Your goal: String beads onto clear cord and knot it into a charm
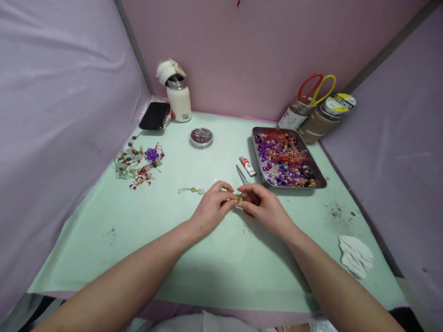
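Note:
Near the middle of the table, my left hand point(213, 205) and my right hand point(265, 206) meet at the fingertips. Both pinch a small yellowish bead point(239, 199) between thumb and fingers. A beaded strand with a loop point(193, 190) lies just left of my left hand, partly hidden by it. Scissors point(241, 174) lie with blades pointing away, their red handle point(249, 213) mostly under my right hand. A red and white lighter point(248, 166) rests beyond the blades.
A metal tray point(294, 187) of beads and cords sits at the right. Behind it stand two jars point(320, 122), one with scissors. Beaded strings point(136, 168), a phone point(155, 115), an open white bottle point(179, 102) and a round container point(201, 137) are left. A crumpled tissue point(356, 256) lies front right.

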Demonstrator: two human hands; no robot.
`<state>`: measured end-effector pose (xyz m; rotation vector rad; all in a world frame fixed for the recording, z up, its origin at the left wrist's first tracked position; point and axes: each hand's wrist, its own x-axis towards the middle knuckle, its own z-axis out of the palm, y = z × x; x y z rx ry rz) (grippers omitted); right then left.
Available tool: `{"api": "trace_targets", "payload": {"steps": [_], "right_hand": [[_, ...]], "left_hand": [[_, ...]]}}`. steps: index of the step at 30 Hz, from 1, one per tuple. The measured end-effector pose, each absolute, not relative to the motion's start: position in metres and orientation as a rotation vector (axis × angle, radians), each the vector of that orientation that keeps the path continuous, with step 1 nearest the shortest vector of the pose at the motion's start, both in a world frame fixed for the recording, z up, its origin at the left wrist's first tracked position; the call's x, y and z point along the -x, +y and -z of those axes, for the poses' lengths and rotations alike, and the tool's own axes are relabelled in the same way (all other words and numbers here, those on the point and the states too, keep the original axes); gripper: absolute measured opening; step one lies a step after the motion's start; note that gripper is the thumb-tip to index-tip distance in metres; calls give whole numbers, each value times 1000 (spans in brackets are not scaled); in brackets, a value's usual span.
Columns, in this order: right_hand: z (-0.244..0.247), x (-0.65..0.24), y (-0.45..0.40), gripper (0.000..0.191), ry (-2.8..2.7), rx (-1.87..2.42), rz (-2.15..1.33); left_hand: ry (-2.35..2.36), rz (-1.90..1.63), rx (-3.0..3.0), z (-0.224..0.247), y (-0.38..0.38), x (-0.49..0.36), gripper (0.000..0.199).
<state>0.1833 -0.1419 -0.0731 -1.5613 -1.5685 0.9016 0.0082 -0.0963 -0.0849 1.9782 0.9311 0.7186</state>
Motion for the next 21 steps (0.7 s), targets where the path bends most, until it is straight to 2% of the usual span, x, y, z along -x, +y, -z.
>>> {"api": "trace_targets", "payload": {"steps": [5, 9, 14, 21], "right_hand": [[69, -187, -142, 12, -1694, 1545, -860], [70, -186, -143, 8, -1694, 1561, -803], [67, -186, -143, 7, -1707, 1559, -813], [60, -190, -143, 20, -1704, 1484, -937]], "left_hand": [[902, -693, -2025, 85, -95, -7, 18], [934, -684, -2021, 84, -94, -7, 17], [961, -672, -2014, 82, -94, -8, 17], [897, -685, -2089, 84, -95, -6, 17]]}}
